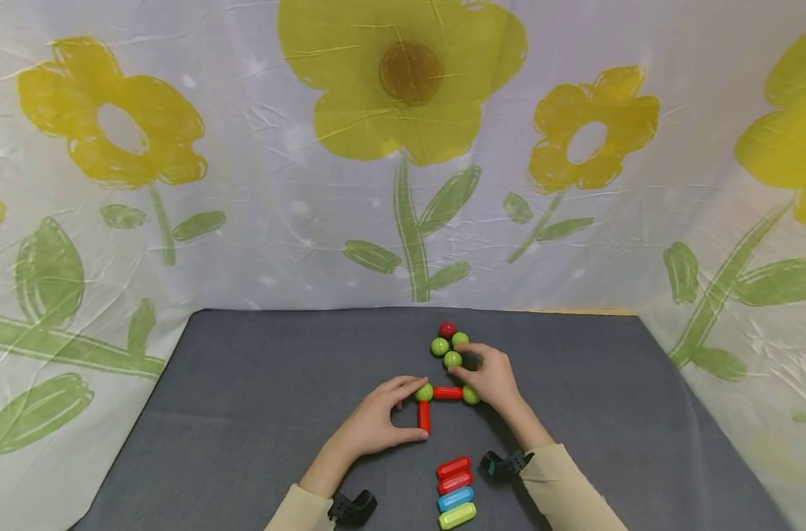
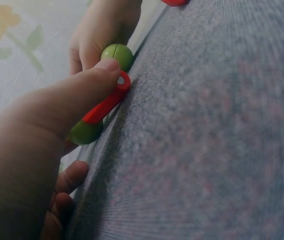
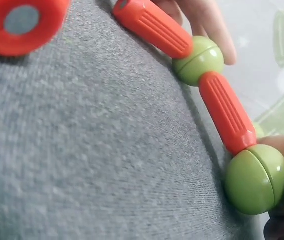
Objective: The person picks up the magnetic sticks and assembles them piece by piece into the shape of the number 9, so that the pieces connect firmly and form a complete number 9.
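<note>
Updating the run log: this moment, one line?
left hand: holds L-shaped rod-ball piece | right hand: fingers around clustered green ball | loose: red rods, blue rod, yellow rod

Beyond the right hand (image 1: pixel 489 380) I saw a pale, creased sheet (image 1: pixel 256 169) printed with yellow flowers (image 1: pixel 411 72); under the hand spread a dark grey surface (image 1: pixel 243 442).

On the table (image 1: pixel 243 435), the corner ball (image 1: pixel 424 392) lies at my left grip (image 1: pixel 378 419); from it the near rod (image 1: pixel 424 418) runs toward me, the cross rod (image 1: pixel 447 393) right to the end ball (image 1: pixel 470 395), just before my right grip (image 1: pixel 492 375). A single ball (image 1: pixel 452 359) sits in that grip, three balls (image 1: pixel 439 346) beyond and left. Four loose rods (image 1: pixel 455 482) lie nearer me, between both grips.
</note>
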Motion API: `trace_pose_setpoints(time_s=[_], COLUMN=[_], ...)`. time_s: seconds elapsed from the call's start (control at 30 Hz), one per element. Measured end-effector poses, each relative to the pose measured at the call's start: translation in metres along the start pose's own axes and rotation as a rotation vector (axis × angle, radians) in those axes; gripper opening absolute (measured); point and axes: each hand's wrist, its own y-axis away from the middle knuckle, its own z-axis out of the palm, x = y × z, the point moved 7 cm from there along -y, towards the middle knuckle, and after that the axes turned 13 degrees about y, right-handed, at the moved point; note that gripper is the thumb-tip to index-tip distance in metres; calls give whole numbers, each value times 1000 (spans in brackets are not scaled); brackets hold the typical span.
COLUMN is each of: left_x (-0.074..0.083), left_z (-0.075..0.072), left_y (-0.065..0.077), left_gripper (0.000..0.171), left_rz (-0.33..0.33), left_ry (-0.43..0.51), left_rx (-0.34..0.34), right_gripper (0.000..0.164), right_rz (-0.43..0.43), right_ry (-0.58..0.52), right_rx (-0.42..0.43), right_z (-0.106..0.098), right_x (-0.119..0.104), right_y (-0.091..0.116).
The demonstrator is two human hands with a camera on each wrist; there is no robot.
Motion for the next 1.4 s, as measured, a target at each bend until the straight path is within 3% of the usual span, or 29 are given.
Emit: trace_pose_setpoints(time_s=[0.43, 0.6, 0.8, 0.97, 1.17, 1.4], left_x=[-3, -2, -1, 0, 0, 0], left_z=[1, 3, 2, 0, -2, 0], left_y=[0, 0, 0, 1, 1, 0], left_gripper=[86, 84, 78, 76, 74, 71], left_rz=[-7, -13, -4, 2, -10, -24], left_ry=[-5, 8, 0, 0, 1, 14], left_rx=[-6, -18, -7, 8, 11, 2], right_gripper=[40, 41, 37, 34, 33, 30], right_rz=[40, 57, 3, -27, -72, -240], right_ry=[-99, -171, -333, -454, -501, -528], right_rx=[-22, -11, -32, -115, -219, -336], right_z=[-9, -18, -23, -16, -4, 4], right_x=[2, -3, -13, -18, -17, -25], right_y=[9, 28, 59, 77, 89, 100])
